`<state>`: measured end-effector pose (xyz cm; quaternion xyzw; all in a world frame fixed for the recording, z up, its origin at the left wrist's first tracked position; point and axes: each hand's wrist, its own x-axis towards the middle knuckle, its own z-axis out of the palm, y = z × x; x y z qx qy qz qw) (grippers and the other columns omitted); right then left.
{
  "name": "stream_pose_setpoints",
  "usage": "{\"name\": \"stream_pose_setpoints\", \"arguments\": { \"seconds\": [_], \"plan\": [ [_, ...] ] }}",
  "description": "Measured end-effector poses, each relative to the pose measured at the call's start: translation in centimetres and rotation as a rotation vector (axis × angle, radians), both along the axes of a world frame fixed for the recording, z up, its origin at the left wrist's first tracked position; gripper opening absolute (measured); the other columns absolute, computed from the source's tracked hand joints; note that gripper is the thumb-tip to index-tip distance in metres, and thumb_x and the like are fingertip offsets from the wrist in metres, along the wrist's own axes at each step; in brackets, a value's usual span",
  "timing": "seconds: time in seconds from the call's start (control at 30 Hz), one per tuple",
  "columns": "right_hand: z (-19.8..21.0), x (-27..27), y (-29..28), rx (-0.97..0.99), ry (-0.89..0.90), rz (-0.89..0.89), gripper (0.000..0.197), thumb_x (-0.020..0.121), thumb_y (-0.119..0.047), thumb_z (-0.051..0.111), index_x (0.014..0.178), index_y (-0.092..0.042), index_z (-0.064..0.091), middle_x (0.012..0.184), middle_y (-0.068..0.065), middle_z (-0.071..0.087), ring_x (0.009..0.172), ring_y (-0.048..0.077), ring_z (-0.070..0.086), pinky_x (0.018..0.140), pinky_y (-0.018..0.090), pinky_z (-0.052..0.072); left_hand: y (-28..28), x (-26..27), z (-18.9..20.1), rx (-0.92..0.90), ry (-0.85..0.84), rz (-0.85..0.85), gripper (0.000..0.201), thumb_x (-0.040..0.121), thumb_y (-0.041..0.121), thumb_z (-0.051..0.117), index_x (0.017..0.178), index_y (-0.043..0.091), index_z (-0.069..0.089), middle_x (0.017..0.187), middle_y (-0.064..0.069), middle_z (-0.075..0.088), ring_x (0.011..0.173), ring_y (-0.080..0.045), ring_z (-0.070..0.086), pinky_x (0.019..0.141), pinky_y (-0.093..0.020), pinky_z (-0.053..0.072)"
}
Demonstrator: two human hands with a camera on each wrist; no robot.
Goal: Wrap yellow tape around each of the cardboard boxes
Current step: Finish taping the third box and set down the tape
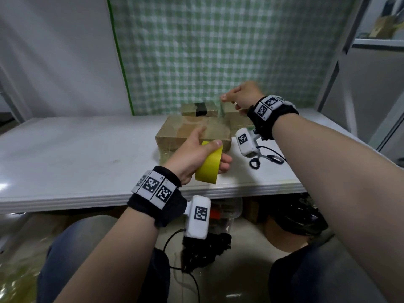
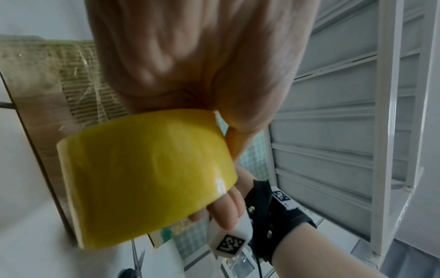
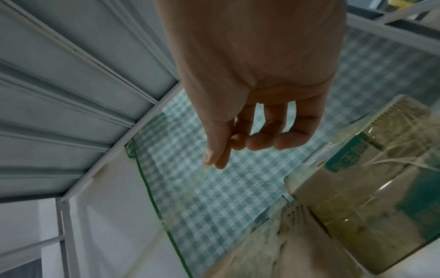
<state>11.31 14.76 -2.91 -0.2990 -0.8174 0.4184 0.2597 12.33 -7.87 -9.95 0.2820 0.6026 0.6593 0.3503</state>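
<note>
My left hand (image 1: 219, 153) grips a roll of yellow tape (image 1: 208, 166) just in front of the nearest cardboard box (image 1: 181, 132); the roll (image 2: 147, 173) fills the left wrist view. A thin translucent tape strip (image 1: 222, 110) rises from the top of that box. My right hand (image 1: 224, 97) pinches the strip's upper end between thumb and forefinger, raised above the box's far side. In the right wrist view the pinching fingertips (image 3: 214, 159) hold the faint strip (image 3: 190, 188). Behind stand a box with a black band (image 1: 190, 109) and another box (image 1: 238, 119).
Scissors (image 1: 264, 159) lie on the white table (image 1: 87, 160) right of the near box, under my right wrist. A green checked cloth (image 1: 218, 51) hangs behind the boxes. White metal shelving (image 1: 360, 84) stands at the right. Bags and clutter sit under the table.
</note>
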Motion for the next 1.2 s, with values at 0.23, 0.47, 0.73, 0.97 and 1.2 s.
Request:
{"name": "stream_pose_setpoints", "arguments": {
  "seconds": [0.23,0.47,0.73,0.97,1.2],
  "plan": [
    [-0.6,-2.6,0.8,0.059,-0.195,0.077,0.033,0.081,-0.035,0.085,0.099,-0.008,0.078,0.104,0.004,0.075,0.073,0.013,0.062,0.057,0.026,0.049,0.9,-0.8,-0.3,0.023,-0.114,0.043,0.07,0.105,0.01,0.053,0.161,0.025,0.013,0.077,-0.021,0.074,0.058,-0.027,0.071,0.05,-0.034,0.057],
    [-2.1,-3.0,1.8,0.032,-0.259,0.088,0.031,0.083,-0.035,0.084,0.102,-0.011,0.077,0.096,0.0,0.075,0.078,0.014,0.067,0.058,0.027,0.048,1.6,-1.3,-0.5,-0.014,-0.097,0.032,0.07,0.105,0.011,0.053,0.16,0.027,0.014,0.081,-0.021,0.076,0.062,-0.028,0.073,0.053,-0.036,0.059],
    [-2.7,-2.9,2.1,0.074,-0.373,0.072,0.04,0.078,-0.044,0.086,0.104,-0.015,0.076,0.102,0.003,0.075,0.097,0.025,0.07,0.087,0.042,0.058,1.7,-1.1,-0.8,-0.077,-0.094,0.005,0.072,0.105,0.012,0.052,0.162,0.02,0.009,0.083,-0.02,0.076,0.063,-0.028,0.073,0.054,-0.036,0.061],
    [-3.2,-3.2,2.1,0.2,-0.508,0.084,0.06,0.089,-0.061,0.066,0.116,-0.008,0.071,0.11,0.012,0.074,0.096,0.029,0.072,0.087,0.043,0.059,1.7,-1.5,-0.8,-0.087,-0.087,0.001,0.074,0.106,0.013,0.052,0.163,0.023,0.006,0.086,-0.021,0.076,0.064,-0.03,0.073,0.055,-0.037,0.061],
    [-1.7,-0.2,1.1,0.343,-0.468,0.266,0.09,0.098,-0.064,0.048,0.162,-0.015,0.008,0.163,0.015,0.031,0.146,0.031,0.038,0.116,0.04,0.035,1.5,-1.6,-1.1,-0.094,-0.073,-0.011,0.074,0.106,0.014,0.052,0.163,0.025,0.007,0.087,-0.02,0.077,0.066,-0.032,0.073,0.06,-0.041,0.062]
  ]
}}
